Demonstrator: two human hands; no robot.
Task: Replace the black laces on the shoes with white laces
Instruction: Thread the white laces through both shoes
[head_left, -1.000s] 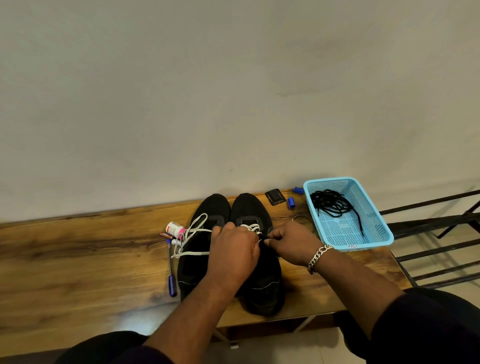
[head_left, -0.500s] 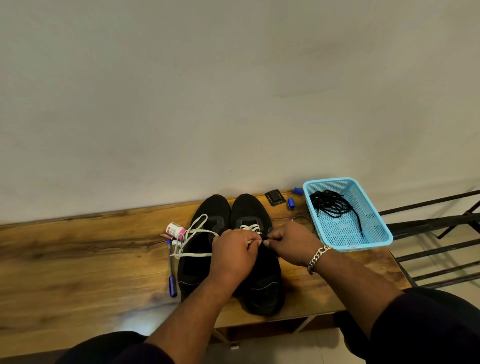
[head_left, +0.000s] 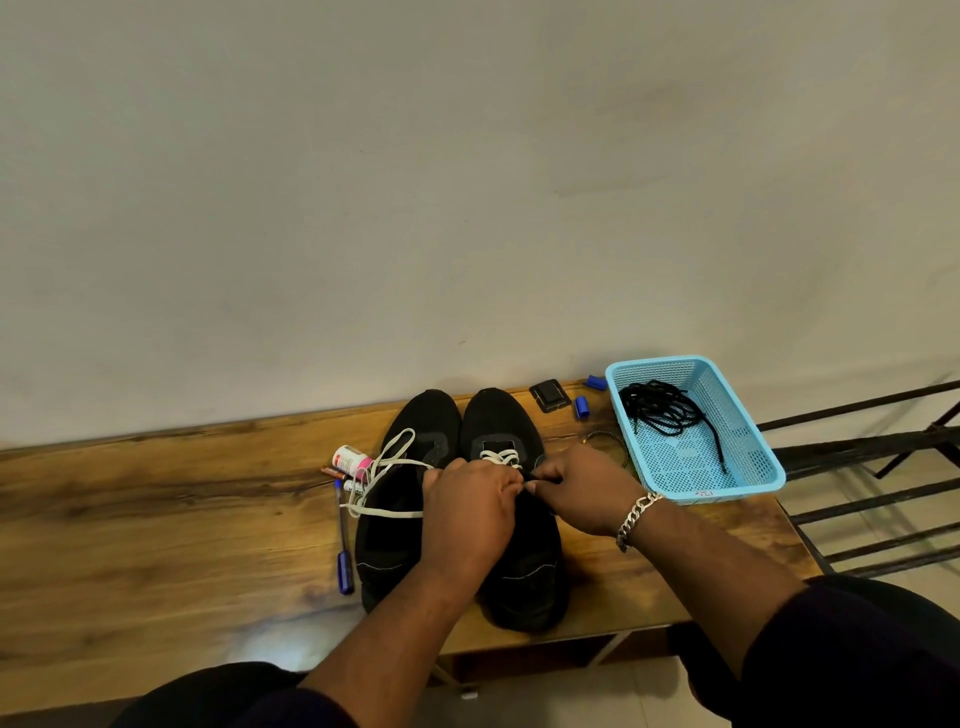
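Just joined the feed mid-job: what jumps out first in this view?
Two black shoes stand side by side at the middle of the wooden table, with the left hand and right hand meeting over the right-side shoe, pinching at its white lace. A loose white lace sprawls across the left-side shoe. To the right, a light blue basket holds the removed black laces.

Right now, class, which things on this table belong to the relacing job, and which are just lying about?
Job:
right shoe
left shoe
white laces
black laces in the blue basket
left hand
right hand

Lying about:
blue pen
small bottle
blue caps
black square piece
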